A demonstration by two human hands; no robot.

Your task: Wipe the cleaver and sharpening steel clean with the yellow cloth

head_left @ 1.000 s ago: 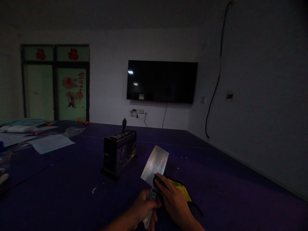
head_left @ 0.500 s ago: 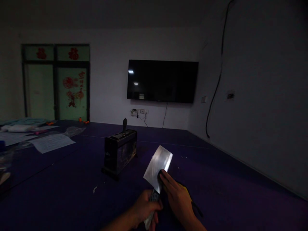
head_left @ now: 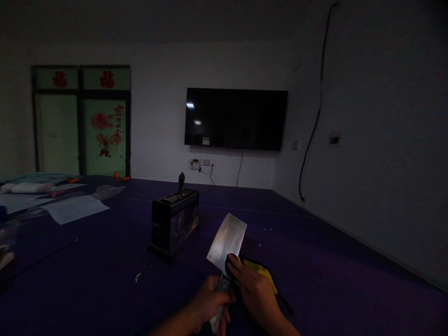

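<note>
My left hand [head_left: 212,301] is closed around the handle of a cleaver [head_left: 227,240], whose broad metal blade points up and away from me. Against the lower right side of the blade, my right hand [head_left: 257,289] presses a yellow cloth with black edging [head_left: 262,270]. Its fingers lie over the cloth, and part of the cloth hangs out to the right behind the hand. Beyond the blade, to the left, stands a dark knife block [head_left: 175,224] with one black handle [head_left: 181,183] sticking up from its top.
The purple tabletop [head_left: 115,275] bears small white scraps [head_left: 137,277]. Printed sheets [head_left: 77,208] and crumpled clear plastic [head_left: 108,191] lie at the left, with small orange items [head_left: 125,178] farther back. A television [head_left: 236,119] hangs on the far wall, and a black cable [head_left: 311,140] runs down the right wall.
My right hand and the cloth have slid slightly down the blade towards the handle, and more of the yellow cloth shows. The cleaver has shifted a little left. My left hand keeps its grip.
</note>
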